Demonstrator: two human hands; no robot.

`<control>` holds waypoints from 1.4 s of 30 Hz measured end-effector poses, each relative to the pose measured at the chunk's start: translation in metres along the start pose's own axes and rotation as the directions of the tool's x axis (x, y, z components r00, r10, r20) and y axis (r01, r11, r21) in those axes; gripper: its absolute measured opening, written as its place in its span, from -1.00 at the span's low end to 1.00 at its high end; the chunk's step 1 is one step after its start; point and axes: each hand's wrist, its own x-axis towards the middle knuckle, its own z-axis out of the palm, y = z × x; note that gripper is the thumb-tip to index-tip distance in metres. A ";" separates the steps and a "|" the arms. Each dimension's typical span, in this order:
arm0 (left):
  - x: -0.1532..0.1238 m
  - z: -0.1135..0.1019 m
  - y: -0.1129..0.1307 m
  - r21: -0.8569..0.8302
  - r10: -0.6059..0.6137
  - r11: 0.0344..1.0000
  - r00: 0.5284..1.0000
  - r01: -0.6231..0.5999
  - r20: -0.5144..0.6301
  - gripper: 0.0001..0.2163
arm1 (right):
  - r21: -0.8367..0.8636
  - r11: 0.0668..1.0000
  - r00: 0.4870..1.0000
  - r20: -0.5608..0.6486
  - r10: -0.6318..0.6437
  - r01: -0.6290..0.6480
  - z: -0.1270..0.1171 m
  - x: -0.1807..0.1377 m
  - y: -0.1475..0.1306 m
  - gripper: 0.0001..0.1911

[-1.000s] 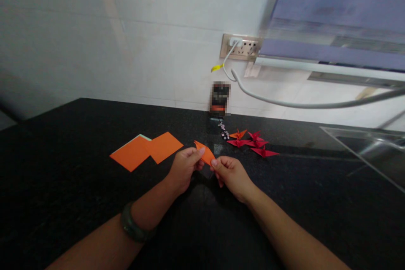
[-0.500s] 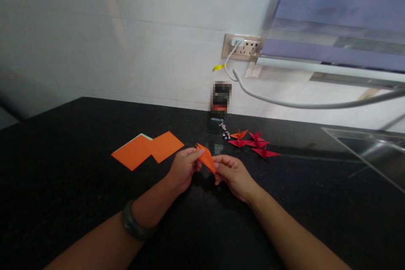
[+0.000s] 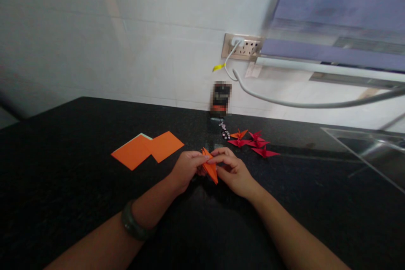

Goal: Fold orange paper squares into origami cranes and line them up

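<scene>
A small folded orange paper piece (image 3: 210,169) is pinched between both my hands just above the black countertop (image 3: 63,185). My left hand (image 3: 186,169) grips its left side with thumb and fingers closed. From the right, my right hand (image 3: 232,169) holds it, fingers curled over its top edge. The piece stands almost upright, one point aimed down. A dark band sits on my left wrist (image 3: 134,224).
Flat orange paper sheets (image 3: 147,148) lie to the left. Several folded red and orange paper cranes (image 3: 253,142) sit behind my right hand. A blurred dark object (image 3: 220,98) stands at the wall below a socket (image 3: 242,46) with a white cable. A steel sink (image 3: 373,149) is at right.
The orange piece has turned from lying slanted to nearly upright. My right hand's fingers moved up over its top, and both hands drew closer together.
</scene>
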 end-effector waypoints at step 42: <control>-0.005 0.003 -0.007 0.258 0.141 0.944 0.957 -0.207 0.252 -0.78 | 0.532 0.752 0.857 -0.091 0.507 -0.389 0.009 0.005 -0.007 -0.71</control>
